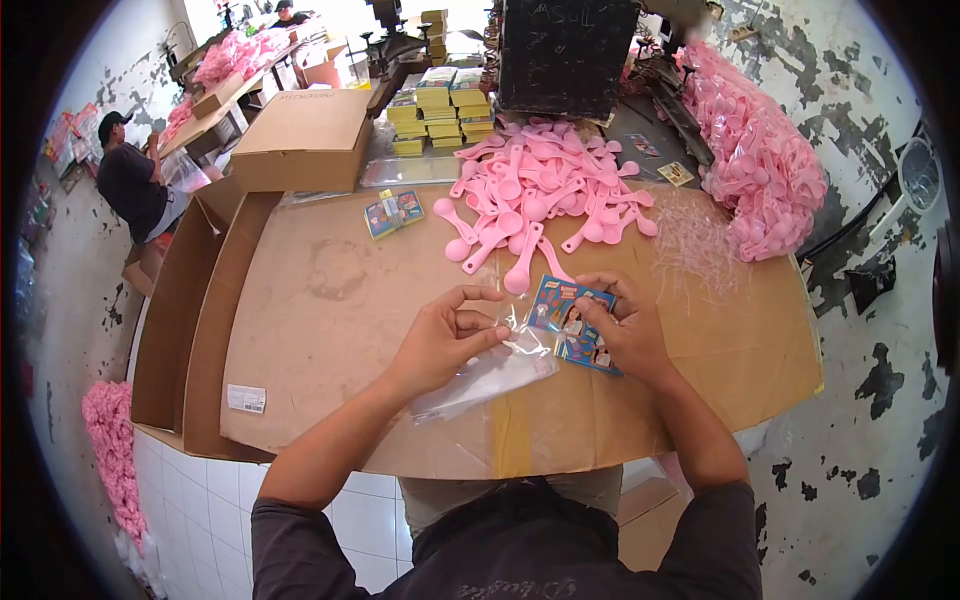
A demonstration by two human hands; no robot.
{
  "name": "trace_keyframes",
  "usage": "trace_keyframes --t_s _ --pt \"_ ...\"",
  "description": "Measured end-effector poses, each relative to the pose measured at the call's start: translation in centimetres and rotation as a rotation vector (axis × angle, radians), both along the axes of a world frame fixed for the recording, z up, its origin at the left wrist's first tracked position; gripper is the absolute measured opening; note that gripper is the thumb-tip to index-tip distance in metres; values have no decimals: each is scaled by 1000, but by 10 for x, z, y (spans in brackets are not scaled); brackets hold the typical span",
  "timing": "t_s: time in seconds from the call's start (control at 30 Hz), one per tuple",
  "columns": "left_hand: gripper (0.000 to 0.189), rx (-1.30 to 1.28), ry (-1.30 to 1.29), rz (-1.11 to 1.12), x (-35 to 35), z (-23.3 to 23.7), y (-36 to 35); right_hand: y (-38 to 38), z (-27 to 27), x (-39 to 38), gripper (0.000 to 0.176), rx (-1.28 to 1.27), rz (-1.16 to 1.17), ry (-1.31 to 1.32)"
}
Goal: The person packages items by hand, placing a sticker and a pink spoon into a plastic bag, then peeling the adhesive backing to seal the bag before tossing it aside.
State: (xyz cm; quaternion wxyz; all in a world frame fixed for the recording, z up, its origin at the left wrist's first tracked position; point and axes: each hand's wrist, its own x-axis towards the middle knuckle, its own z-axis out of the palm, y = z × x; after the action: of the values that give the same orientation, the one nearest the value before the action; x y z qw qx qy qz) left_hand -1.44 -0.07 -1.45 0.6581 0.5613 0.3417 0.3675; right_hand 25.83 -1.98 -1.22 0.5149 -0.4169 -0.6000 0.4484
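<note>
Between the fingertips of my left hand (450, 335) is the edge of a clear plastic bag (530, 338), pinched by thumb and fingers. My right hand (632, 325) grips a blue printed card (588, 350) with its thumb on the front, and the card's left edge overlaps the bag. Under both hands lies a stack of flat clear bags (485, 385) on the cardboard tabletop. Just beyond the hands spreads a heap of pink plastic scoops (535, 190); the nearest scoop (523, 262) lies close to the card's top edge.
A banded bundle of cards (394, 214) sits left of the heap. Card stacks (437, 95) and a closed cardboard box (300, 130) stand behind it. An open long box (205, 320) runs along the left edge. Bagged pink scoops (755, 160) fill the right back. A person (135, 180) sits far left.
</note>
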Motion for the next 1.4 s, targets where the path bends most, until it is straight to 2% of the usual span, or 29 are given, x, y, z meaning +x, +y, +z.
trace_keyframes --t_s 0.13,0.23,0.33,0.43,0.53,0.63,0.73,0.83,0.93,1.07,1.13,1.23,1.33,1.4 --pt "49 5 30 39 2 0 -1 -2 2 -2 27 55 -14 92" --pt "50 -45 -46 10 6 2 -6 3 -2 9 31 256 77 -349" --pt "50 131 83 -52 6 0 -11 -1 9 1 26 273 224 -461" --pt "48 330 287 -133 8 5 -16 -10 5 -19 31 121 168 -245" --pt "47 136 123 -13 12 5 -20 -10 -1 -20 34 -17 -22 -125" --pt "48 131 21 57 11 2 -16 -8 -3 -16 27 -34 53 -111" --pt "45 106 22 -3 6 4 -16 -6 12 -22 21 425 235 -420" --pt "40 175 97 35 6 6 -17 22 13 -7 21 246 260 -527" --pt "37 94 6 86 4 4 -12 59 22 -9 23 258 -76 -803" --pt "34 44 -8 76 2 4 -9 94 -8 -8 25 359 -106 -969" --pt "33 53 -16 53 -1 10 -10 97 -3 -9 27 361 -109 -1000" --pt "31 63 -42 76 -2 10 -10 73 32 -13 31 10 -178 -786" --pt "32 45 -70 65 1 14 -14 45 36 -17 34 207 -34 -246" --pt "31 53 -62 65 4 9 -16 20 58 -28 41 122 52 -59"
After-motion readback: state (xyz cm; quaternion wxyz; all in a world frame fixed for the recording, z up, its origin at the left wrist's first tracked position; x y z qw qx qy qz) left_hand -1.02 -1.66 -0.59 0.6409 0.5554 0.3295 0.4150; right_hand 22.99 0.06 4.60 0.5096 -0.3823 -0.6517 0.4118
